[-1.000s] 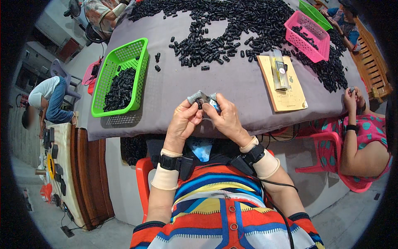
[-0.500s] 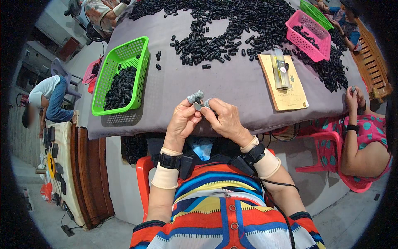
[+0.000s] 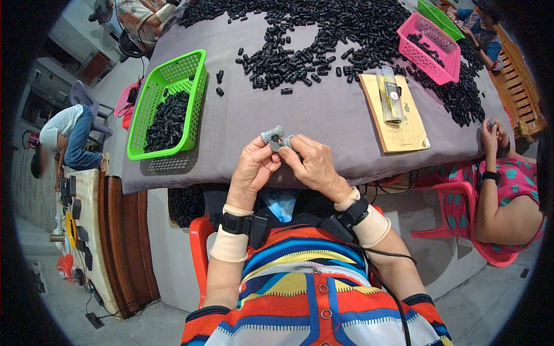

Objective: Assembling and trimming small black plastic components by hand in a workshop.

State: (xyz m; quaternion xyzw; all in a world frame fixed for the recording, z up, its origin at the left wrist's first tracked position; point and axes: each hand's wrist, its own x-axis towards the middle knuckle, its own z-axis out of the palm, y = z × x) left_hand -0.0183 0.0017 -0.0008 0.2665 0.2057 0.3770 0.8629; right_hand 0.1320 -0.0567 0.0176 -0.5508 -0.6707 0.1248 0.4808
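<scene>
My left hand [image 3: 253,164] and my right hand [image 3: 314,164] meet over the near edge of the table. Grey knitted covers sit on a finger of each hand. Pinched in the left fingertips is a small black plastic part [image 3: 275,139], mostly hidden by the fingers. The right thumb and forefinger are closed at a small flat grey piece [image 3: 276,147] that touches the black part; its kind is too small to make out. Left of my hands, a green basket [image 3: 200,98] holds many similar black parts [image 3: 167,122].
A large heap of black parts [image 3: 340,34] covers the far grey tablecloth [image 3: 323,109]. On the right lie a cardboard-coloured pad [image 3: 404,135] and a clear case [image 3: 392,98]. A pink basket [image 3: 444,74] stands beyond. Another person's hands [image 3: 494,134] are at the right edge.
My fingers have shifted very slightly around the black part, and the grey piece sits at a different angle. Both hands stay in the same place.
</scene>
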